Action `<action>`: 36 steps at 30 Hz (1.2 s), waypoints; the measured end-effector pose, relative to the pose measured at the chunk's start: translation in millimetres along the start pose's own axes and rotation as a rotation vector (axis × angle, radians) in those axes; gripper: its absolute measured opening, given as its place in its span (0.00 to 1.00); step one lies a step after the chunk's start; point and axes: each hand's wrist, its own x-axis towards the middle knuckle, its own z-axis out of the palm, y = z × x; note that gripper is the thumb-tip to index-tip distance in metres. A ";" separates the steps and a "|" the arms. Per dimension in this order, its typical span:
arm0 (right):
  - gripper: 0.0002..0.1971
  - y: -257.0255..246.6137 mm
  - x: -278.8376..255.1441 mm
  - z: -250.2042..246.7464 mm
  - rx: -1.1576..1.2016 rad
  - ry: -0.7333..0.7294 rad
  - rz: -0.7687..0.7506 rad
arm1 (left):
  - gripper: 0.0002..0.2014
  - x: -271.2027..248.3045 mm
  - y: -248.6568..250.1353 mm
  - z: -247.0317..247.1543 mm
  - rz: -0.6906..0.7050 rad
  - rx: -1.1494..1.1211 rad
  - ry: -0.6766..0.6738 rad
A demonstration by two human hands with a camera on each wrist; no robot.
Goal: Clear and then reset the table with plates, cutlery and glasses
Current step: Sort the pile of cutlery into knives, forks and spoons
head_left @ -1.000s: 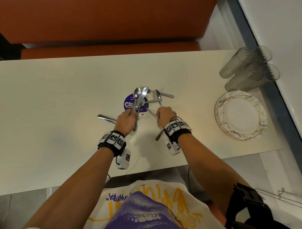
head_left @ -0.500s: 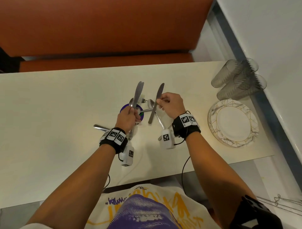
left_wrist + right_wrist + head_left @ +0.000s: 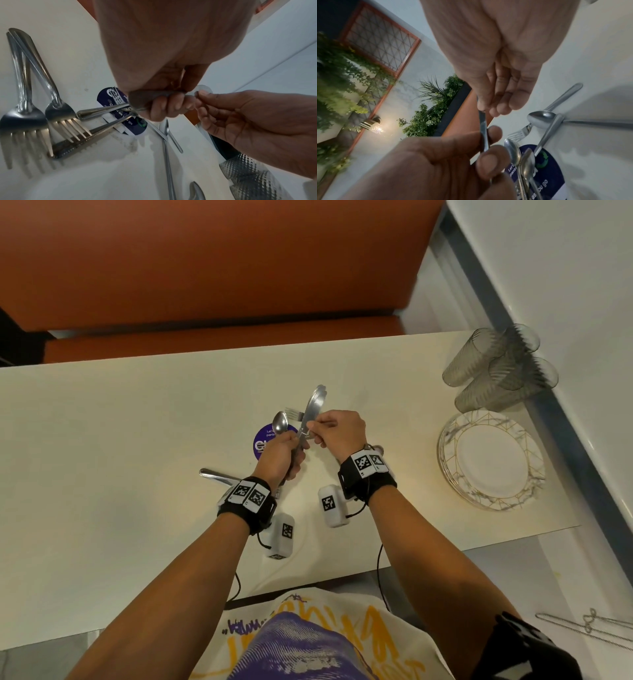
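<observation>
Both hands meet above the table [image 3: 137,440]. The left hand [image 3: 279,455] is curled in a fist round a bunch of cutlery handles, with a spoon [image 3: 281,422] and knives [image 3: 313,405] sticking up out of the grip. The right hand [image 3: 339,433] pinches a knife blade between thumb and fingertips just beside the left thumb, its other fingers loosely bent. Directly below the grip a round purple sticker [image 3: 123,115] lies on the table, with loose spoons [image 3: 541,119] and a fork [image 3: 517,134] across and beside it. Two forks [image 3: 34,115] lie to the left of the left hand, under its wrist. Well to the right of the grip sits a stack of plates [image 3: 493,460], and just beyond them stacked glasses [image 3: 496,368] lie on their sides.
</observation>
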 end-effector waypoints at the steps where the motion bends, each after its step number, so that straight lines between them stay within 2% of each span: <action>1: 0.03 -1.4 0.4 -1.0 -0.020 -0.008 -0.018 | 0.15 -1.0 1.2 -1.3 -0.020 -0.013 -0.005; 3: 0.08 -5.4 2.2 -5.0 0.007 -0.006 -0.027 | 0.16 -3.2 2.5 -4.9 -0.041 -0.014 -0.012; 5: 0.18 -9.5 6.9 -10.6 0.068 -0.006 -0.039 | 0.16 -5.4 3.7 -8.3 -0.063 -0.019 -0.006; 7: 0.24 -11.5 13.3 -14.9 0.077 -0.053 -0.072 | 0.17 -5.9 2.3 -11.5 -0.084 -0.013 -0.005; 10: 0.16 -13.3 25.3 -15.8 0.041 -0.131 -0.113 | 0.18 -8.3 3.4 -13.0 -0.111 -0.013 -0.010; 14: 0.09 -15.1 34.7 -7.8 0.006 -0.144 -0.126 | 0.17 -8.1 3.8 -17.5 -0.106 0.039 0.020; 18: 0.09 -16.9 40.9 6.6 -0.011 -0.123 -0.109 | 0.18 -4.9 1.0 -30.2 0.060 0.444 0.092; 21: 0.09 -18.7 48.3 26.1 -0.032 -0.144 -0.104 | 0.16 -2.9 -1.3 -48.4 0.091 0.589 0.226; 23: 0.12 -17.8 55.0 41.0 -0.128 -0.131 -0.134 | 0.15 -1.1 -4.6 -66.8 0.059 0.578 0.282; 25: 0.16 -14.8 61.5 56.3 -0.352 -0.163 -0.246 | 0.16 0.1 -7.9 -86.3 0.021 0.536 0.328; 28: 0.22 -2.6 72.0 79.5 -0.790 -0.311 -0.395 | 0.17 2.6 -12.0 -109.0 -0.010 0.537 0.376; 30: 0.22 6.6 78.9 89.6 -0.974 -0.394 -0.468 | 0.18 5.9 -14.1 -118.4 -0.007 0.552 0.393; 33: 0.19 18.8 85.6 90.2 -1.094 -0.449 -0.518 | 0.18 13.2 -14.4 -126.3 0.018 0.567 0.392; 36: 0.18 35.1 85.8 77.3 -1.066 -0.449 -0.547 | 0.15 22.9 -12.0 -125.8 0.039 0.585 0.380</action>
